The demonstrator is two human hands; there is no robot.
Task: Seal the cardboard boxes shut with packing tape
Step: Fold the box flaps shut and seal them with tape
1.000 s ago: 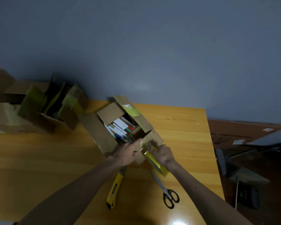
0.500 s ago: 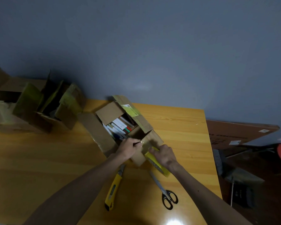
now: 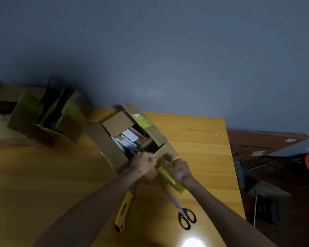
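Glossy wooden table (image 3: 43, 175), matt cardboard box (image 3: 112, 152), shiny yellow tape roll (image 3: 169, 179), metal-bladed scissors (image 3: 180, 209).

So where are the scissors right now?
In the head view, the scissors lie on the wooden table, right of the yellow utility knife, nearer the camera than the open cardboard box.

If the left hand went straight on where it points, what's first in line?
Probably the near flap of the open brown cardboard box, directly ahead of the left hand, whose fingers pinch the tape end there. Depth is unclear; they may already touch it.
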